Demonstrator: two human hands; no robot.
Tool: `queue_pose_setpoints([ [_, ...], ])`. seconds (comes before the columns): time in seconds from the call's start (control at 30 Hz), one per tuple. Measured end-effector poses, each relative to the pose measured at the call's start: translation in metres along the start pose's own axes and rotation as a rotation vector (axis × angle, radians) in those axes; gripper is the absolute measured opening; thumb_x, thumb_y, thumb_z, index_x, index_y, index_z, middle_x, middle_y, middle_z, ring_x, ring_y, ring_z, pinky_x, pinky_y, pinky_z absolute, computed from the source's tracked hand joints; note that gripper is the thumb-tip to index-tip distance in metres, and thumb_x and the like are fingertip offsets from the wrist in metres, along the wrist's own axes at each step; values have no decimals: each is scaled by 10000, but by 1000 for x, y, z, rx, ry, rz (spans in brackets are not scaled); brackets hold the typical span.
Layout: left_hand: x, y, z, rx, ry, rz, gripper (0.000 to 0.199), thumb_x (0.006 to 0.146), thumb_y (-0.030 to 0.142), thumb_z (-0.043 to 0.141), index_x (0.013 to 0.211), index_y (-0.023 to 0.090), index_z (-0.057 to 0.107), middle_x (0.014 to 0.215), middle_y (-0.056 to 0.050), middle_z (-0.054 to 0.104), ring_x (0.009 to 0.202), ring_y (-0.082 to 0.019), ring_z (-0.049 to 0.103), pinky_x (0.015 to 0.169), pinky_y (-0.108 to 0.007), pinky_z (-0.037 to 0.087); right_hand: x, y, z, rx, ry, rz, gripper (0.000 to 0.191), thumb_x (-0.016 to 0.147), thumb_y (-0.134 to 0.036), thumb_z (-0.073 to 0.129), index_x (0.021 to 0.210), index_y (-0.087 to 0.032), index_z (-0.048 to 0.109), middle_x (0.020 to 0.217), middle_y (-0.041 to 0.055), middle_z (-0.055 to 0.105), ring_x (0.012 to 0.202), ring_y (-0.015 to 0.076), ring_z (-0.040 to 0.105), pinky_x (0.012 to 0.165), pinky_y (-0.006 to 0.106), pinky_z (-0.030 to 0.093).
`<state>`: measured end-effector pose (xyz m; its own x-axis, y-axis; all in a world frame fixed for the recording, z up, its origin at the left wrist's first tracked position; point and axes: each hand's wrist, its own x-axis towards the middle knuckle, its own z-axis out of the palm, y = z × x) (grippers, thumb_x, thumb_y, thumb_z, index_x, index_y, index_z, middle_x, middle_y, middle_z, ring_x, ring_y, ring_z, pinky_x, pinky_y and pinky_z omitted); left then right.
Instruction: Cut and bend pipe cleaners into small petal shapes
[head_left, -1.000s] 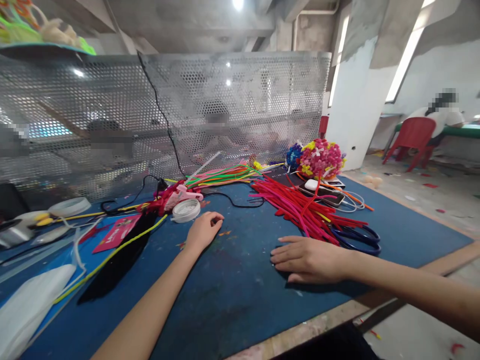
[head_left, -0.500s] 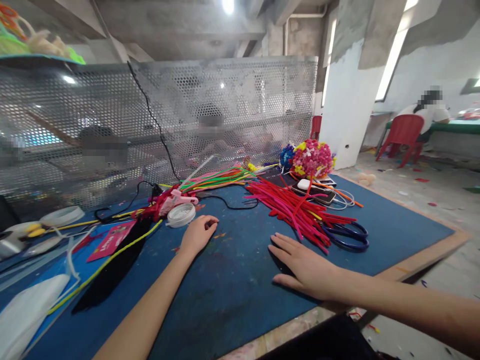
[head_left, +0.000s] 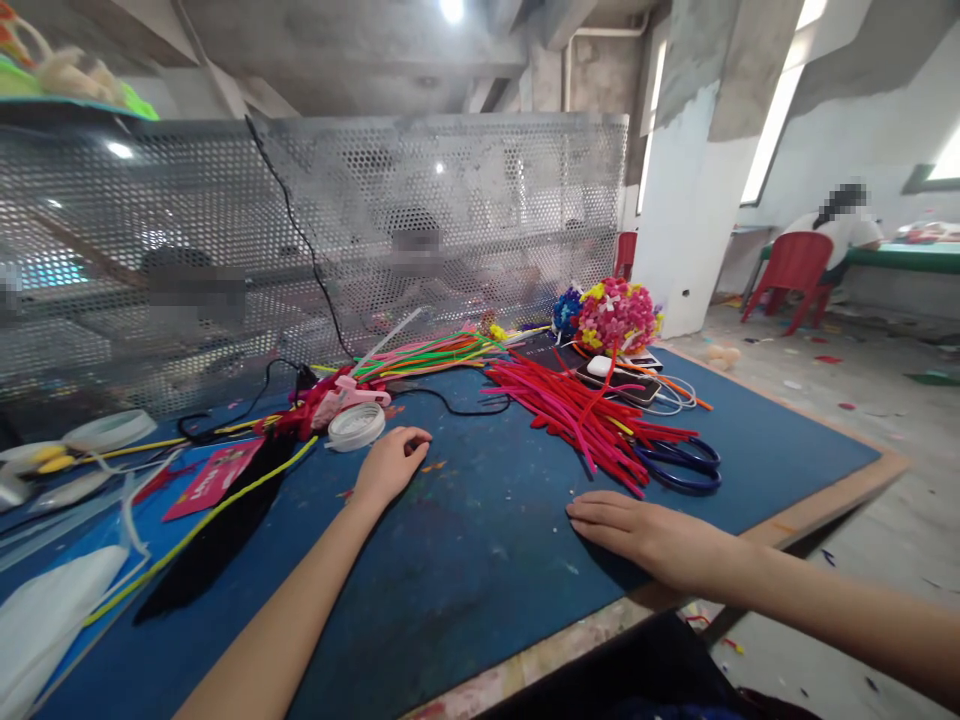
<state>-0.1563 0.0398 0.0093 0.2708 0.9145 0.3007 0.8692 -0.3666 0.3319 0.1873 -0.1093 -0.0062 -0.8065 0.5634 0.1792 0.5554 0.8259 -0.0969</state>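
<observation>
My left hand (head_left: 394, 462) rests on the blue tabletop (head_left: 465, 560), its fingers curled in toward the thumb and nothing visible in them. Just beyond it lie a roll of clear tape (head_left: 356, 427) and a pink glue gun (head_left: 349, 396). Palm down near the front edge, my right hand (head_left: 649, 535) has its fingers stretched out and holds nothing. A pile of red and pink pipe cleaners (head_left: 577, 415) spreads ahead of it. Dark blue-handled scissors (head_left: 681, 465) stick out from the pile, their blades hidden.
Behind the pile sit a pink flower ball (head_left: 619, 315), a phone (head_left: 622, 383) and a white cable (head_left: 679, 398). Green and pink pipe cleaners (head_left: 420, 358) lie along the perforated metal screen (head_left: 480, 200). Leftward are a pink card (head_left: 214, 480) and white sheet (head_left: 56, 620). A person (head_left: 844, 235) sits far right.
My right hand has slid right and toward the table's front edge, its fingers drawing closer together and the thumb going out of sight. My left hand stays in place. The view has shifted slightly.
</observation>
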Motion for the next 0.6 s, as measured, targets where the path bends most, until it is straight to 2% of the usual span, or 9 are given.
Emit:
queue_pose_setpoints([
  [0.13, 0, 0, 0, 9, -5, -2, 248, 769, 311, 454, 878, 198, 645, 857, -32, 626, 716, -171, 578, 687, -276, 440, -9, 5, -3, -25, 41, -75, 402, 914, -101, 297, 1285, -92, 452, 1260, 131, 521, 1227, 205, 393, 1022, 349, 373],
  [0.27, -1, 3, -4, 29, 0, 3, 243, 774, 303, 449, 868, 197, 647, 861, -42, 627, 720, -182, 578, 690, -292, 445, -8, 6, -8, -104, 122, -131, 375, 936, -134, 260, 1182, -88, 539, 1121, 146, 595, 1055, 203, 504, 896, 350, 457],
  [0.33, -3, 14, -6, 48, 14, 20, 237, 780, 296, 450, 859, 202, 653, 890, -52, 631, 795, -208, 577, 742, -318, 439, -5, 5, -10, -131, 128, -128, 358, 934, -132, 265, 1093, -101, 585, 1052, 141, 615, 967, 194, 525, 830, 334, 475],
  [0.43, -9, 45, -4, 9, 47, 87, 216, 791, 285, 465, 864, 223, 659, 970, -48, 630, 964, -236, 534, 890, -357, 384, 2, 3, -12, -167, 110, -111, 301, 920, -126, 319, 913, -128, 619, 941, 122, 621, 871, 184, 523, 745, 303, 467],
  [0.5, -13, 73, 2, -218, 60, 128, 182, 782, 277, 504, 847, 226, 666, 957, -41, 631, 969, -225, 530, 926, -359, 369, 7, 2, -14, -206, 67, -102, 253, 902, -121, 371, 814, -138, 608, 857, 104, 616, 811, 181, 520, 691, 291, 451],
  [0.57, -17, 102, 11, -611, 28, 47, 139, 744, 274, 575, 813, 207, 676, 938, -40, 633, 941, -213, 544, 907, -343, 398, 13, 1, -17, -244, 9, -78, 199, 875, -117, 434, 760, -138, 595, 783, 84, 612, 762, 181, 521, 649, 285, 433],
  [0.6, -18, 115, 15, -856, -1, -40, 135, 719, 265, 613, 811, 190, 678, 931, -45, 637, 941, -207, 551, 910, -332, 403, 16, 2, -19, -251, -16, -65, 169, 860, -117, 467, 751, -137, 594, 759, 75, 613, 745, 180, 525, 641, 282, 426],
])
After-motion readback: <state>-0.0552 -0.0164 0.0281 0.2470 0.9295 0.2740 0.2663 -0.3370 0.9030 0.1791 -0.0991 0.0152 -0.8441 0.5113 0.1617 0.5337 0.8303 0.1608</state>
